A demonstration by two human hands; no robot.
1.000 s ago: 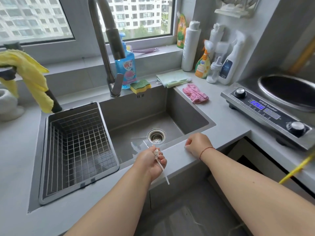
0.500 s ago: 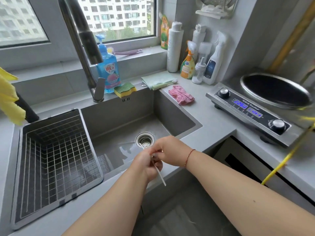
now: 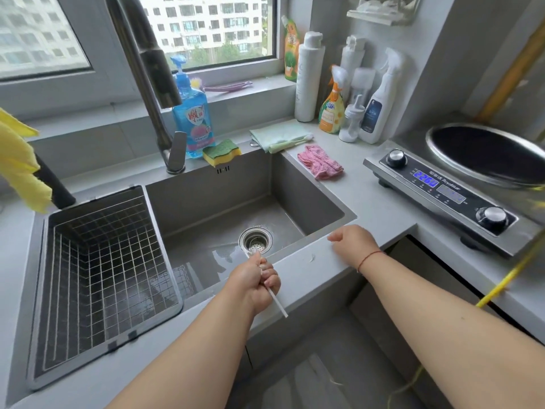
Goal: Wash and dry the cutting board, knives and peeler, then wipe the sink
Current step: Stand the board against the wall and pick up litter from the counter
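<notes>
— What sat on the worktop (image 3: pixel 380 208), biggest first?
— The sink (image 3: pixel 236 190), wet at the bottom, with a wire basket (image 3: pixel 100 278) in its left part holding nothing visible. Right of it an induction cooker (image 3: pixel 442 190) reading "2260" and "Royalstar".
— And smaller things?
— A blue soap bottle (image 3: pixel 193 119), its label unreadable, then a sponge (image 3: pixel 221 148) and a pink cloth (image 3: pixel 320 162).
— The hands?
— The left hand (image 3: pixel 255 286) was curled round a thin white stick (image 3: pixel 277 302) at the sink's front edge. The right hand (image 3: pixel 352 246), loosely curled and holding nothing, rested on the rim.
</notes>
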